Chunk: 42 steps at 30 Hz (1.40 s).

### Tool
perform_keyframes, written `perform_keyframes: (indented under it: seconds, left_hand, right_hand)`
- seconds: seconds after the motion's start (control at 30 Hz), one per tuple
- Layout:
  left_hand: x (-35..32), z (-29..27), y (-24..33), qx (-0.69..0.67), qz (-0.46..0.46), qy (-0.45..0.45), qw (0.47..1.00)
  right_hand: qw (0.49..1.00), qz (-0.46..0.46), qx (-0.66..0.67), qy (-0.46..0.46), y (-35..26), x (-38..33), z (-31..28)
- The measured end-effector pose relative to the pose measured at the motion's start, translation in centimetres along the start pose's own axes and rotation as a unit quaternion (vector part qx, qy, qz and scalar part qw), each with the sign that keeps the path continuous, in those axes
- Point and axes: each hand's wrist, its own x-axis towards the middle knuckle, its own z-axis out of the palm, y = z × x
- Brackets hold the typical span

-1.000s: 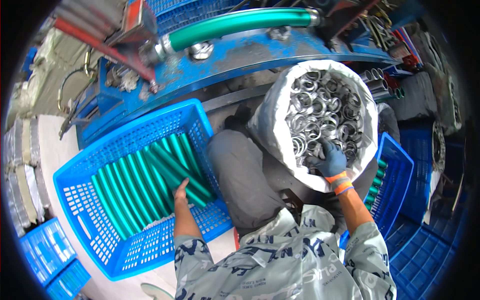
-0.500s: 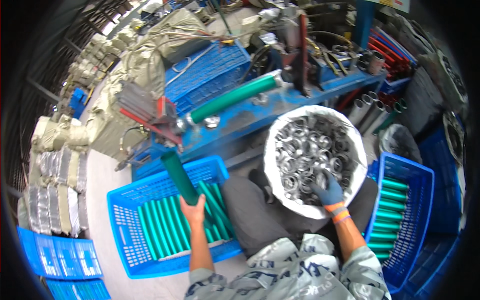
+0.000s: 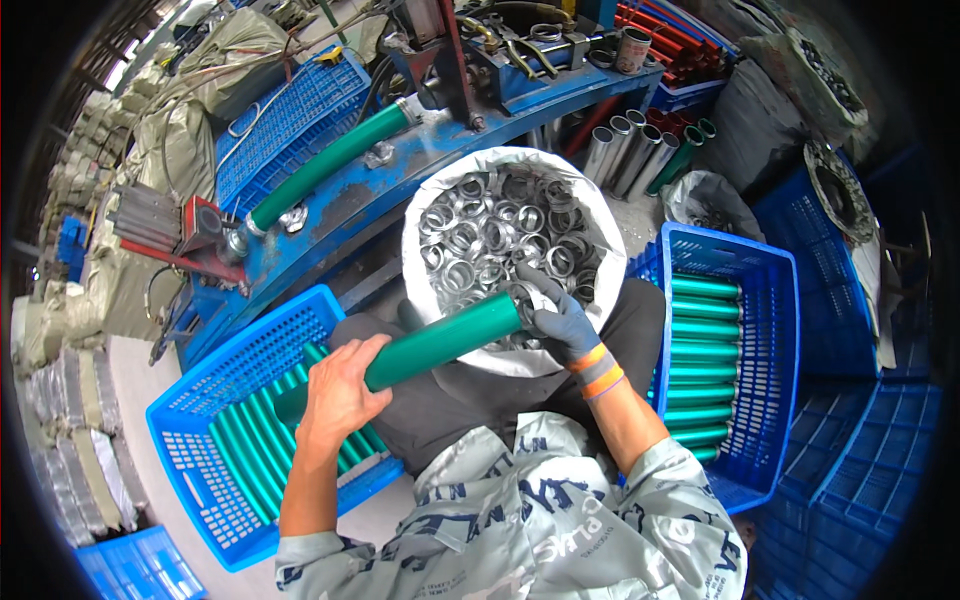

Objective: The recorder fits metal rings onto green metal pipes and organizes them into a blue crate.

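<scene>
The bare left hand (image 3: pixel 340 390) wraps its fingers around a long, glossy green cylindrical tube (image 3: pixel 450 342), which slants upward to the right from that grip; its shorter left part runs out beyond the knuckles, above the basket. At the tube's far right end, the right hand (image 3: pixel 566 322), in a blue-grey glove with an orange-striped cuff, has its fingers curled about a round silvery metal ring (image 3: pixel 533 300); whether the ring sits around the tube or only against its mouth cannot be told. Beyond the gloved fingers, a white woven sack (image 3: pixel 424 200) stands open, filled with loose silvery metal rings (image 3: pixel 492 230). Below and left of the bare fingers, a blue perforated plastic basket (image 3: pixel 165 425) holds a row of similar tubes (image 3: pixel 250 455); right of the gloved fingers, a second blue basket (image 3: pixel 770 400) holds more. Farther ahead of both hands, another green tube (image 3: pixel 330 167) spans fittings on a worn blue metal desk (image 3: pixel 335 222).
</scene>
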Motion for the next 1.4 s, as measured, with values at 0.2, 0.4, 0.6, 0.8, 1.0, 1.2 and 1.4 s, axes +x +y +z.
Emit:
perform_keyframes:
  seconds: [0.2, 0.4, 0.6, 0.8, 1.0, 1.2, 1.4]
  left_hand:
    - [-1.4, 0.9, -0.9, -0.045, 0.013, 0.038, 0.998]
    - [-2.5, 0.5, -1.6, -0.072, -0.010, 0.073, 0.995]
    - [-2.7, -0.3, -1.2, -0.050, -0.001, 0.021, 0.999]
    - [-2.9, 0.3, -1.5, -0.058, 0.009, 0.024, 0.998]
    - [-3.1, 0.7, -1.6, -0.047, -0.003, 0.013, 0.999]
    - [-3.0, 1.6, -1.8, -0.055, 0.011, 0.024, 0.998]
    - [-3.1, 3.6, -1.6, -0.023, 0.019, 0.058, 0.998]
  right_hand:
    - [0.989, -0.052, -0.140, 0.000, -0.2, 0.2, 0.5]
    - [0.940, -0.026, -0.334, -0.059, -3.2, -0.5, 3.2]
    - [0.975, -0.022, -0.220, -0.039, -1.9, -0.6, 1.1]
    - [0.990, -0.001, -0.137, -0.040, 0.0, -0.8, 1.1]
    - [0.969, -0.020, -0.239, -0.055, -0.9, -0.7, 1.3]
    - [0.948, -0.055, -0.309, -0.052, -1.1, -0.7, 1.4]
    - [0.951, -0.019, -0.309, -0.025, -1.9, -0.5, 2.1]
